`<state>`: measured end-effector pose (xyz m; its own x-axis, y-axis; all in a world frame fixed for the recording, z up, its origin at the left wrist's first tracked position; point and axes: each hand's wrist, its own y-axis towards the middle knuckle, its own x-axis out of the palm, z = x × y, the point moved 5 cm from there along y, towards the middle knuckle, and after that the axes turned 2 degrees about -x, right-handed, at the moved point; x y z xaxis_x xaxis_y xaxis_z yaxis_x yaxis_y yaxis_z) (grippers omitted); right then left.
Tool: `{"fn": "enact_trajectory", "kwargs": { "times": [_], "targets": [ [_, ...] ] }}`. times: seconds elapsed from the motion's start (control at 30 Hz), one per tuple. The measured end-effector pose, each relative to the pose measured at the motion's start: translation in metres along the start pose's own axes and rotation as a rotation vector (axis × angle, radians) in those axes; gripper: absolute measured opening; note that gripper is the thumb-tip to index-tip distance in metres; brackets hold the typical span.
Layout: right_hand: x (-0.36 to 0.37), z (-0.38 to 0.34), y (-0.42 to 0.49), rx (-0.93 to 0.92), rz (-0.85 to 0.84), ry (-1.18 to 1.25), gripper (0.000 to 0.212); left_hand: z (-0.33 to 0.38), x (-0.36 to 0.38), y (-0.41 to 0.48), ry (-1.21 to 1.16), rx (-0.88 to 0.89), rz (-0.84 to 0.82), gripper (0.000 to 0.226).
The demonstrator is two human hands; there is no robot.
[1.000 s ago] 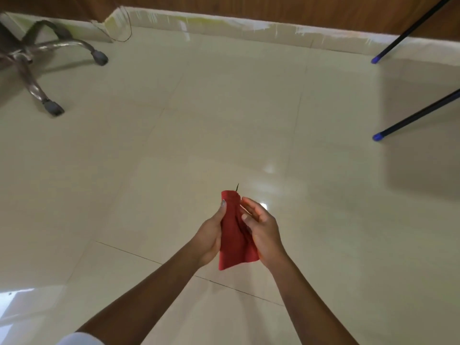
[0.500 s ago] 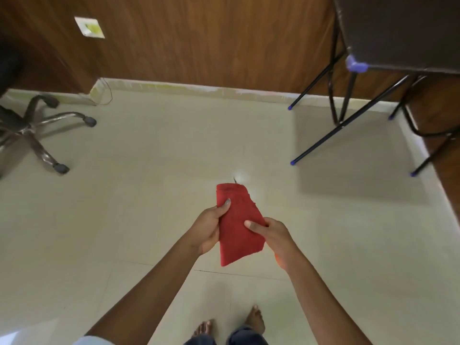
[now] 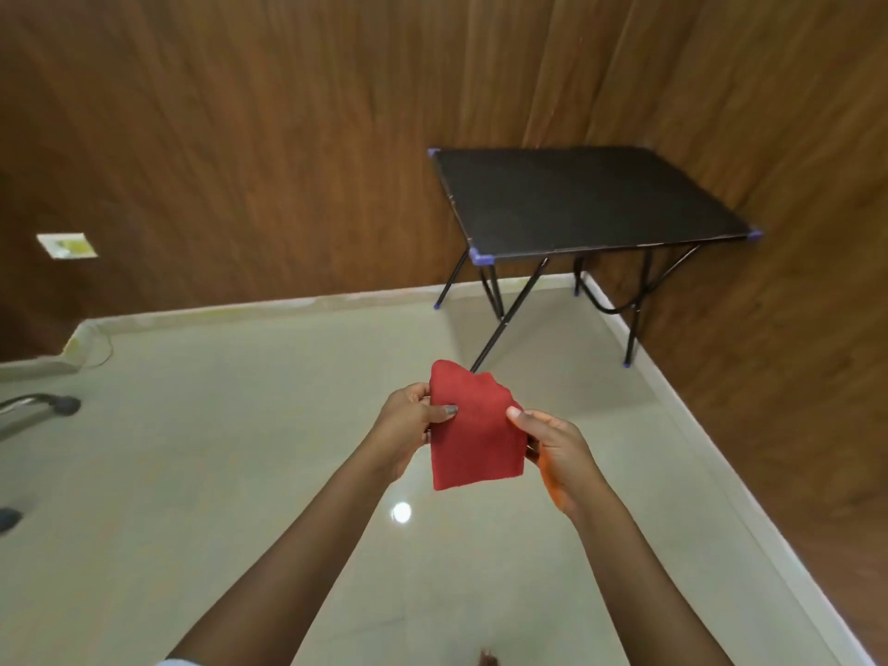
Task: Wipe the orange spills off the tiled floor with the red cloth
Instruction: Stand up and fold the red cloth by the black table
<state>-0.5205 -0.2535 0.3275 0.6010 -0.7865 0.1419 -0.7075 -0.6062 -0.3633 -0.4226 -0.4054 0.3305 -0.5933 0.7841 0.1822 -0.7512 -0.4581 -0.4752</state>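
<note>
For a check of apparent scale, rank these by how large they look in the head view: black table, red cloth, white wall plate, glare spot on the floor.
1. black table, largest.
2. red cloth; it is held close to the camera, which inflates it.
3. white wall plate.
4. glare spot, smallest.

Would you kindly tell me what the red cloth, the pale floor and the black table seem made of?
Red cloth: fuzzy matte fabric, perhaps terry; folds limply.
Pale floor: glossy tile, probably glazed; bright reflection.
Black table: matte top, material unclear; thin legs look like painted metal.
</note>
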Motion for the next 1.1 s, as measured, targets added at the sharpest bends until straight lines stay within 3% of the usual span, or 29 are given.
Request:
{"fn": "enact_trajectory", "kwargs": {
  "times": [0.13, 0.23, 0.33, 0.4, 0.47, 0.57, 0.7, 0.8, 0.97, 1.1],
  "targets": [
    [-0.042, -0.037, 0.003, -0.083, 0.041, 0.036, 0.023, 0.025, 0.049, 0.014, 0.083, 0.02, 0.032, 0.034],
    [-0.073, -0.067, 0.01, -0.124, 0.072, 0.006, 0.01, 0.039, 0.09, 0.027, 0.221, 0.044, 0.089, 0.052],
    [-0.108, -0.093, 0.022, -0.186, 0.135, -0.194, 0.008, 0.045, 0.15, 0.034, 0.31, 0.077, 0.01, 0.036],
    [-0.122, -0.107, 0.032, -0.257, 0.125, -0.41, 0.009, 0.045, 0.188, 0.034, 0.248, 0.053, -0.121, 0.015],
    [-0.133, -0.117, 0.043, -0.345, 0.06, -0.606, 0.017, 0.046, 0.221, 0.041, 0.126, 0.037, -0.203, 0.02],
    [-0.146, -0.129, 0.058, -0.354, 0.029, -0.686, 0.025, 0.05, 0.242, 0.058, 0.04, 0.019, -0.161, 0.026],
    [-0.16, -0.142, 0.082, -0.331, -0.018, -0.624, 0.019, 0.061, 0.252, 0.084, -0.044, 0.014, -0.078, 0.021],
    [-0.171, -0.152, 0.107, -0.291, 0.048, -0.56, 0.016, 0.071, 0.256, 0.105, -0.093, 0.015, -0.04, 0.018],
    [-0.197, -0.175, 0.143, -0.203, 0.218, -0.196, 0.017, 0.089, 0.239, 0.141, -0.266, 0.002, -0.087, 0.02],
    [-0.205, -0.204, 0.171, -0.256, 0.209, -0.027, 0.014, 0.087, 0.199, 0.179, -0.344, -0.027, -0.06, 0.025]
  ]
}}
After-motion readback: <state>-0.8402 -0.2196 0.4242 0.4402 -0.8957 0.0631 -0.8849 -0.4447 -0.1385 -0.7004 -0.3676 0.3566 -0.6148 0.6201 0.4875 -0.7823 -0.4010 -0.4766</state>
